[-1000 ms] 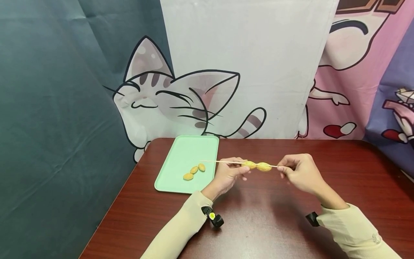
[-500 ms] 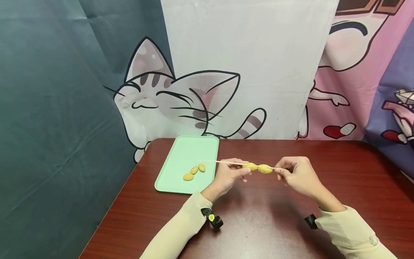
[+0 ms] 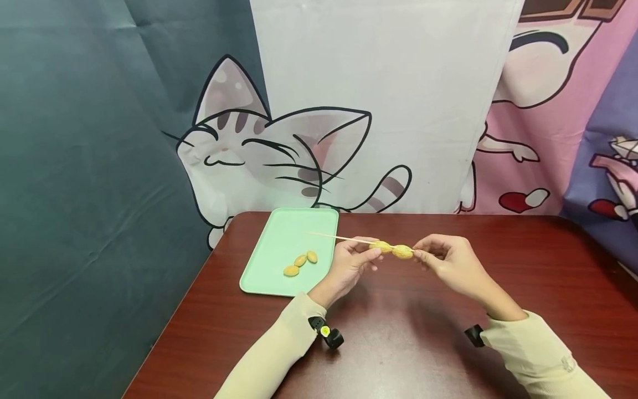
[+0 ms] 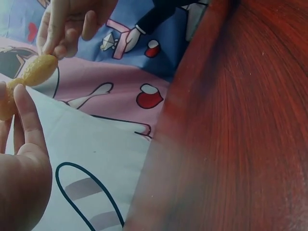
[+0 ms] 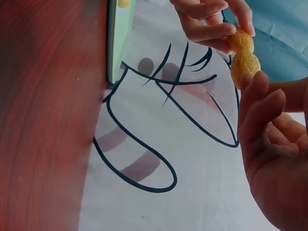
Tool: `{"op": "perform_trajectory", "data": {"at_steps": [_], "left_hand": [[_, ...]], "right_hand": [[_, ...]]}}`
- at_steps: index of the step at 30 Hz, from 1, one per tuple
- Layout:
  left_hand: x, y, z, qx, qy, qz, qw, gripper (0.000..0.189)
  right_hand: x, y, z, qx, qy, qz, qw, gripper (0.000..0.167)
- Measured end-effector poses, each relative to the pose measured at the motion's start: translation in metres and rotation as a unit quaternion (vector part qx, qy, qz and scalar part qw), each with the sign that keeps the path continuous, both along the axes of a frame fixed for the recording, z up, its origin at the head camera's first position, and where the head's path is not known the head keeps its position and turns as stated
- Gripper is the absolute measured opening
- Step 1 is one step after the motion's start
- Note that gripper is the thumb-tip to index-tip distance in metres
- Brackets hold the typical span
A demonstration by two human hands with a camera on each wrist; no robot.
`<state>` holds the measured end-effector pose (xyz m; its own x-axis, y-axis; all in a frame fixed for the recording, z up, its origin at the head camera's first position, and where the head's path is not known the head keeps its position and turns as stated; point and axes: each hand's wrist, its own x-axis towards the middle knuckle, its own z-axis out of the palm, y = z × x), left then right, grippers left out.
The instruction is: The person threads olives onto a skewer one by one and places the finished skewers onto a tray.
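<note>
A thin wooden skewer carries two yellow oval pieces with rough, ridged skins, one on the left and one on the right, end to end. My left hand pinches the left piece between thumb and fingers, and the long bare part of the skewer points out to the left, over the tray. At the other end, my right hand pinches the skewer, fingertips right at the right piece; that skewer end is hidden in the fingers.
On the left of the brown table lies a light green tray. Three more yellow oval pieces rest in it. Behind the table hangs a cartoon-printed cloth. Each sleeve has a black wrist camera.
My right hand has moved left along the skewer up to the right piece, covering the bit of skewer that showed there. Both hands and the skewer have risen slightly in view.
</note>
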<state>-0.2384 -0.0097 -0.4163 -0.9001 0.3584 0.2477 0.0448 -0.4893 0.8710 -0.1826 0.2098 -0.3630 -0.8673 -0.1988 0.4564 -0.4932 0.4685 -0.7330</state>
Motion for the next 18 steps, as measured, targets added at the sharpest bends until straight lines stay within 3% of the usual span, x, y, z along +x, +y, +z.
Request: {"op": "perform_trajectory", "data": {"at_steps": [3,6,11,18], "left_hand": [[0.0009,-0.0009,-0.0004,-0.004,-0.007,0.005,1.0,0.031],[0.0012,0.0002,-0.0008,-0.005,-0.02,0.006,0.9998,0.025],[0.0041,0.0005,-0.0028,-0.001,-0.048,-0.005,0.9988,0.021],[0.0043,-0.0014,0.0046,0.002,-0.042,-0.001,0.9991,0.029]], "right_hand": [[-0.0032,-0.0024,-0.0025,0.01,-0.001,-0.002,1.0,0.003],[-0.0038,-0.0029,-0.0048,0.023,0.015,-0.016,0.9995,0.004],[-0.0043,-0.0048,-0.0091,0.019,0.071,-0.057,0.9957,0.015],[-0.011,-0.0061,-0.0097,-0.004,0.15,-0.1,0.9835,0.018]]}}
